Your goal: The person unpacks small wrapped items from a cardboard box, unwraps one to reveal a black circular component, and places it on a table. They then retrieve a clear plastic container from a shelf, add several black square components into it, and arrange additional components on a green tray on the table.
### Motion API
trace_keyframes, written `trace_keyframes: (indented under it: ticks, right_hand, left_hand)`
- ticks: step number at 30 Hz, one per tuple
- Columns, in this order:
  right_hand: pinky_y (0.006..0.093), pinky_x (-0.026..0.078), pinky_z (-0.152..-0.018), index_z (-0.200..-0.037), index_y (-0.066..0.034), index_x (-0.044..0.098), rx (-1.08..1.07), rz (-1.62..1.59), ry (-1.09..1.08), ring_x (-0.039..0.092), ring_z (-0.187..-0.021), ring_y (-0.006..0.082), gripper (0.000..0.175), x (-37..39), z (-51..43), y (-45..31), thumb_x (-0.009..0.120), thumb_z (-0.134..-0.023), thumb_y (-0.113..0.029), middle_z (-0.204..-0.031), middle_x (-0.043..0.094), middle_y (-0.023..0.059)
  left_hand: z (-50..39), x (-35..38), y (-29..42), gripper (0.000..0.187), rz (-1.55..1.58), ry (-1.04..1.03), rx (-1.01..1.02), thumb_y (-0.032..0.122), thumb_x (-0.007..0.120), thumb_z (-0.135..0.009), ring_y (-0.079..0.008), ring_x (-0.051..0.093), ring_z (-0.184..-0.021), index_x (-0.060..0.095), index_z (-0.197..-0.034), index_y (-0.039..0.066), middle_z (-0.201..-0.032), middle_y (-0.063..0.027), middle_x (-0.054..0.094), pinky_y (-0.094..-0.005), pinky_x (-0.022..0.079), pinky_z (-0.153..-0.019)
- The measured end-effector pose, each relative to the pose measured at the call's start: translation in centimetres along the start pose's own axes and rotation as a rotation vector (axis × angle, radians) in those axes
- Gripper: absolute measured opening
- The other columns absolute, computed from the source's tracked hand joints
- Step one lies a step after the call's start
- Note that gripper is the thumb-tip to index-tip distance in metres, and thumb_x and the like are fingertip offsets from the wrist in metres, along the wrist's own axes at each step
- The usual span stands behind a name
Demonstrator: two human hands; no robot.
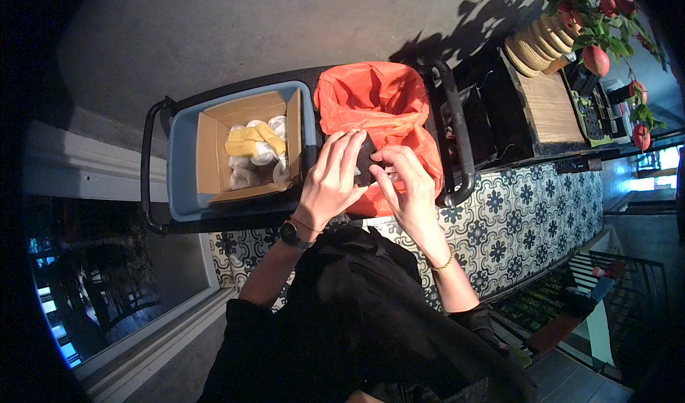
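Both hands meet over the near edge of bins lined with red plastic bags. Between them is a small dark object whose kind I cannot tell. My left hand grips it from the left, fingers pointing away from me. My right hand pinches its right side with thumb and fingertips. Left of the bags, a cardboard box sits in a blue-grey plastic tub. Inside the box are several clear plastic cups or similar items, with a yellow cloth on top.
The tub and bags stand on a black cart with tubular handles. A wooden-topped cabinet at right carries round woven items and a plant with red fruit. A plain wall lies behind, patterned floor tiles below, a glass door at left.
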State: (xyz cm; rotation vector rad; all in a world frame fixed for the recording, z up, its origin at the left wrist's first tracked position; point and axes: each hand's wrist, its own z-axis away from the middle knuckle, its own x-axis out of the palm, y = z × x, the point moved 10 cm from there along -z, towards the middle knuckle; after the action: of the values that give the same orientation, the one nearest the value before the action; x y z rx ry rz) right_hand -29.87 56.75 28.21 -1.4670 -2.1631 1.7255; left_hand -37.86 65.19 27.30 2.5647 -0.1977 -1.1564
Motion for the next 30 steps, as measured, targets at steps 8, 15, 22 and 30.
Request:
trace_keyframes:
  ticks: [8,15,22,30]
  right_hand:
    - [0.0258,0.055,-0.069,-0.102,0.0002,0.064,-0.001,-0.025,-0.004,0.065,-0.081,0.0156,0.014,0.7,0.7,1.2,0.068,-0.089,-0.001,-0.104,0.063,0.0101]
    - [0.0308,0.054,-0.070,-0.099,0.0005,0.068,0.116,-0.048,0.140,0.067,-0.078,0.0214,0.014,-0.3,0.4,2.2,0.072,-0.087,-0.005,-0.092,0.067,0.0119]
    - [0.0354,0.052,-0.066,-0.097,0.0012,0.058,-0.023,0.345,0.083,0.062,-0.073,0.0261,0.015,1.1,-0.7,1.0,0.067,-0.085,0.001,-0.087,0.059,0.0127]
    - [0.0352,0.048,-0.081,-0.099,0.0007,0.053,-0.141,-0.017,-0.138,0.057,-0.090,0.0278,0.010,1.3,-0.2,1.4,0.058,-0.091,0.003,-0.099,0.055,0.0147]
  left_hand:
    - [0.4,0.5,-0.8,0.080,0.059,-0.019,-0.082,0.007,0.080,-0.061,-0.0373,0.057,-0.117,0.048,-0.134,-0.001,-0.124,-0.0183,0.058,-0.0435,0.049,-0.100]
    - [0.5,1.3,-0.2,0.083,-0.025,-0.072,-0.022,0.010,0.080,-0.061,-0.0361,0.052,-0.121,0.046,-0.135,-0.004,-0.127,-0.0179,0.054,-0.0416,0.045,-0.105]
    - [0.0,2.0,-0.1,0.081,-0.089,-0.126,0.017,0.011,0.077,-0.063,-0.0355,0.052,-0.119,0.045,-0.135,-0.004,-0.125,-0.0179,0.054,-0.0410,0.046,-0.103]
    - [-0.6,1.6,-4.2,0.077,0.195,-0.062,-0.291,0.007,0.081,-0.063,-0.0357,0.063,-0.105,0.049,-0.133,0.004,-0.117,-0.0178,0.058,-0.0418,0.055,-0.087]
